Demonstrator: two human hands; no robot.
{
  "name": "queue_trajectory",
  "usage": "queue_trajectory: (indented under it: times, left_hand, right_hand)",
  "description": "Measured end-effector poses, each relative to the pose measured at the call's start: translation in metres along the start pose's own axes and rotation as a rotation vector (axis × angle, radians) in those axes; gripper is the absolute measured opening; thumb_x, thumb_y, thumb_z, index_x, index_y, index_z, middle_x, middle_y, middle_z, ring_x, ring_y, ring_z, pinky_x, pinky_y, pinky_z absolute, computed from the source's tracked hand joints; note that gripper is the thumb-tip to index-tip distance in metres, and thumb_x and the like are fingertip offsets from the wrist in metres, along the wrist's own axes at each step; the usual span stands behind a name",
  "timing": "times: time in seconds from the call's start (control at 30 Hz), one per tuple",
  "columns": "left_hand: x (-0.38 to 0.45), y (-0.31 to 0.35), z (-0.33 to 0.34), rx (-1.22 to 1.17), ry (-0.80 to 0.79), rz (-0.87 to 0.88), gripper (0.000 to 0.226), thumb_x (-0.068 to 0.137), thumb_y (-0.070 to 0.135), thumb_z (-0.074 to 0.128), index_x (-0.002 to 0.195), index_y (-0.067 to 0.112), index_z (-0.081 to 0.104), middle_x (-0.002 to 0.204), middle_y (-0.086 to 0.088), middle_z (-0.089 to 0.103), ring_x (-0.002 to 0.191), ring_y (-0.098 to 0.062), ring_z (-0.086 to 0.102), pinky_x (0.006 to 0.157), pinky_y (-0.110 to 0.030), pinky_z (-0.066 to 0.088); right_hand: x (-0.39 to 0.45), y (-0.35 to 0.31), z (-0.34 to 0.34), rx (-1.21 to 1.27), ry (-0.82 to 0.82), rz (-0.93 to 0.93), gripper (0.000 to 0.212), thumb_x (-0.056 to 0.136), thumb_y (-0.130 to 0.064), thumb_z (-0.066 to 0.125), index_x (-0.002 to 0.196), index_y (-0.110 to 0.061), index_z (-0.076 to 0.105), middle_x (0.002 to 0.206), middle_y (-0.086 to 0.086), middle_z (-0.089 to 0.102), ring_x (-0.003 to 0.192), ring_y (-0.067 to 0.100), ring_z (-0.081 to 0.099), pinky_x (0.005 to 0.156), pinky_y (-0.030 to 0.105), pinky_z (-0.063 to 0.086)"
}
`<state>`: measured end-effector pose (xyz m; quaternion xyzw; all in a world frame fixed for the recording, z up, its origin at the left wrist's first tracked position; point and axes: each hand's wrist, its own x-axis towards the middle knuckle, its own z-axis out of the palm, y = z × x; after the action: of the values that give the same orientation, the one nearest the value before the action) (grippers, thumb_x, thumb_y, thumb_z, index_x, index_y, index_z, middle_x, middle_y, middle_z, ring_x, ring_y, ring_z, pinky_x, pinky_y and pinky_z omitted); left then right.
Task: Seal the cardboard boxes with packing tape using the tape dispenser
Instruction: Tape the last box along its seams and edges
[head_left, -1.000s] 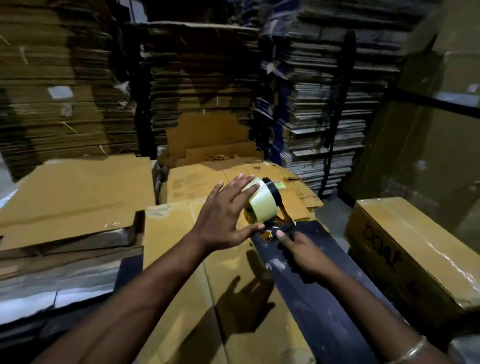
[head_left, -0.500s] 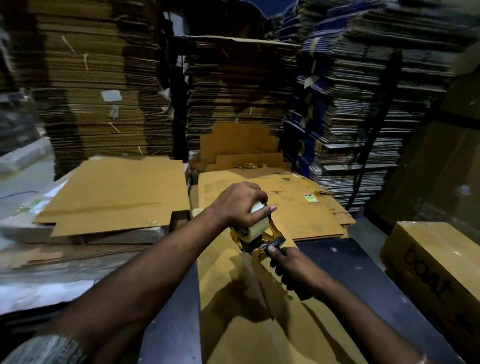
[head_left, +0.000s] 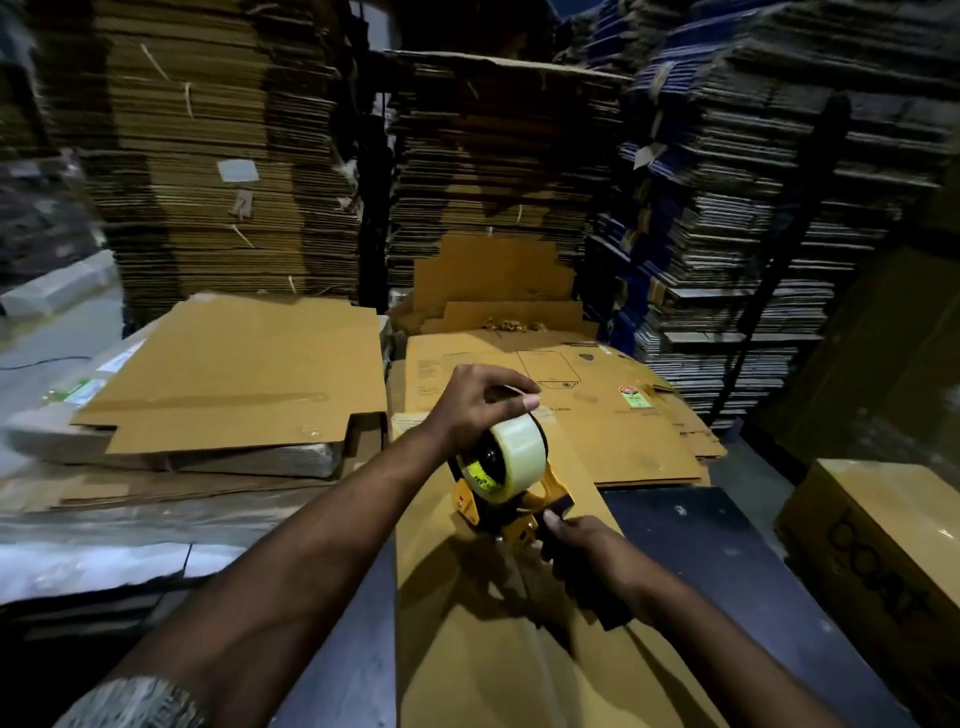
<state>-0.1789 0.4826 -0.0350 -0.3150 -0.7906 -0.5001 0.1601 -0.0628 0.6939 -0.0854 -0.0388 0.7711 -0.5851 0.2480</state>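
Far left, a flattened cardboard sheet (head_left: 234, 374) lies on a low pile of flat stock, with tall stacks of flattened cartons (head_left: 208, 156) behind it. Left hand (head_left: 475, 402) reaches in from lower left, fingers (head_left: 527, 402) curled and pinching the top of the tape roll (head_left: 511, 457), thumb pressed on the roll's upper edge. Tape roll is clear/pale, mounted upright on a yellow tape dispenser (head_left: 514, 506). Dispenser sits over the far part of the cardboard box (head_left: 498, 649), which runs down the middle of the dark table (head_left: 727, 561) toward the near edge; whether the dispenser's blade end touches the box cannot be told. A glossy strip of tape (head_left: 524, 587) trails from the dispenser along the box's centre seam toward the near edge. Right hand (head_left: 587, 556) is just behind the dispenser, fingers wrapped tight around its dark handle, closed grip. More flat printed cartons (head_left: 597, 405) lie beyond the table's far edge. At the right, off the table, a taped brown box with dark lettering (head_left: 883, 535); a dark upright post (head_left: 779, 270) and more stacks stand behind it.
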Motion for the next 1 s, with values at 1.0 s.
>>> queue_trajectory:
  times: [1.0]
  left_hand:
    - [0.0,-0.008,0.023,0.228,-0.089,-0.187,0.069,0.089,0.065,0.045,0.071,0.0,0.061,0.071,-0.013,0.057,0.064,-0.021,0.054,0.059,-0.037,0.037]
  right_hand:
    - [0.053,-0.004,-0.005,-0.214,0.388,-0.465,0.053,0.073,-0.043,0.085,0.113,-0.028,0.054,0.107,-0.013,0.06,0.099,0.004,0.058,0.076,0.026,0.055]
